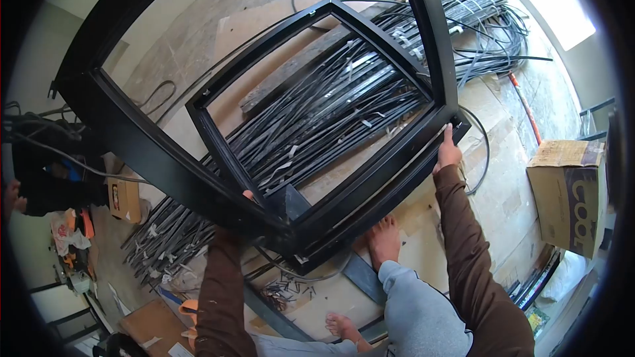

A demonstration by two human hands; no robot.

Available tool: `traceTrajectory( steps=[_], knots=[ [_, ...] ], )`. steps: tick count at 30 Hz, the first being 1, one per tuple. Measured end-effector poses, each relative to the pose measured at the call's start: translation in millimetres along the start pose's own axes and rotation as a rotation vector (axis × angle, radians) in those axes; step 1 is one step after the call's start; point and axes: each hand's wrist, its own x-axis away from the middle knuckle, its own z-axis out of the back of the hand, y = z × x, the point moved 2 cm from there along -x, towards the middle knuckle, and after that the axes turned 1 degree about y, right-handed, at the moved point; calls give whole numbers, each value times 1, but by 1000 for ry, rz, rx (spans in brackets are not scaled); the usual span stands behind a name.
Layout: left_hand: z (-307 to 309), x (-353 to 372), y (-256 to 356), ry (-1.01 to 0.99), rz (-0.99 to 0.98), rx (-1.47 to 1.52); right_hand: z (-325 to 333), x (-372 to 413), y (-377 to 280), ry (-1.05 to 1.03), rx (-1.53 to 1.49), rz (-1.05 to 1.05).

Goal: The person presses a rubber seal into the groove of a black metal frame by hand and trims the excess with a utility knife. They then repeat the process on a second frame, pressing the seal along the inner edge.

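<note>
1. Right now the frame (159,152) is up off the floor (503,178), carried in both hands over the pile of black strips (331,106). Its low corner sits just above my bare foot (384,238).
2. R hand (448,153): fingers pressed together, laid up along the lower-right rail near the corner. L hand (247,194): nearly all hidden behind the low-left rail, only one fingertip shows, so can't tell the grip.
3. Risks, as I judge them:
   - R fingers lie flat rather than hooked. If they slide, the low corner prob. lands on my toes.
   - The inner frame (215,145) could swing and nip the L fingers.
   - Loose strips underfoot could cause a trip.
4. Frame is held diamond-wise and tilted, low corner pointing at me, far end up and away. Long axis seems to run from the low corner up-left, but the top is cropped, so not sure.
</note>
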Motion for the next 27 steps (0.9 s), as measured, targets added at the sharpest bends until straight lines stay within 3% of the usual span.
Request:
traceTrajectory(
  steps=[8, 13, 14, 18, 19, 22, 24, 25, 27],
  knots=[
    [-61, 66, 64, 46, 454, 575, -82, -90, -38, -310, 105, 78],
    [-104, 78, 71, 131, 587, 959, -134, -84, -75, -293, 236, 79],
    [-112, 78, 69, 155, 605, 1076, -141, -99, -78, -277, 404, 115],
    [-141, 88, 59, 265, 631, 1530, -133, -89, -82, -652, 281, -64],
    [-144, 85, 58, 272, 617, 1528, -126, -68, -84, -725, 247, -6],
    [-113, 57, 70, 207, 578, 812, -80, 7, -71, -805, 332, 40],
    [-62, 28, 82, 204, 726, 605, -32, 73, -41, -800, 286, -57],
    [-37, 9, 97, 223, 826, 568, -9, 107, -21, -789, 262, -140],
    [-46, -2, 78, 444, 821, 665, 22, 168, 19, -778, 203, -324]
  ],
)
